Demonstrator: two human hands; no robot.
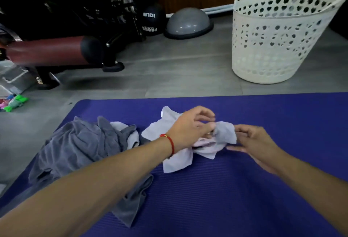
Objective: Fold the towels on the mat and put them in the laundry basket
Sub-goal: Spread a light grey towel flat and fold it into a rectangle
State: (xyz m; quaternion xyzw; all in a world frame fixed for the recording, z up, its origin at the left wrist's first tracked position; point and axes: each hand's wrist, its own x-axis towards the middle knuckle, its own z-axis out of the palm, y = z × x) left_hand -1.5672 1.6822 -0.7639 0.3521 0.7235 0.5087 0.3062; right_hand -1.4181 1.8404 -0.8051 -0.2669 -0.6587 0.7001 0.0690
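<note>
A crumpled pale lilac towel lies in the middle of the purple mat. My left hand pinches a raised corner of it between thumb and fingers. My right hand is beside that same corner, fingers spread and touching its edge. A heap of dark grey towels lies on the mat's left part, partly under my left forearm, with a lighter towel showing at its far side. The white perforated laundry basket stands upright on the floor beyond the mat, at the far right.
A dark red padded exercise bench fills the far left. A black medicine ball and a grey balance dome sit by the back wall. Small green and pink toys lie on the grey floor left of the mat.
</note>
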